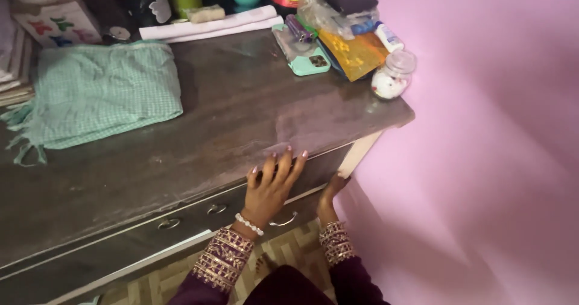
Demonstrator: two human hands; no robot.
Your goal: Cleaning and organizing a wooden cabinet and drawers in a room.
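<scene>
My left hand [272,187] lies flat on the front edge of a dark wooden tabletop [199,142], fingers spread, holding nothing. A beaded bracelet and a purple embroidered sleeve show at its wrist. My right hand [330,198] is lower, beside it, its palm against the drawer front [193,217] near the table's right corner. Its fingertips reach up under the overhang of the top, and nothing shows in it. A metal ring handle [283,222] hangs between my two wrists.
A folded green checked cloth [102,91] lies on the left of the top. At the back right are a phone in a mint case [310,61], a yellow packet [356,55], a small glass jar [392,76] and a plastic bag [329,9]. A pink wall [482,148] stands close on the right.
</scene>
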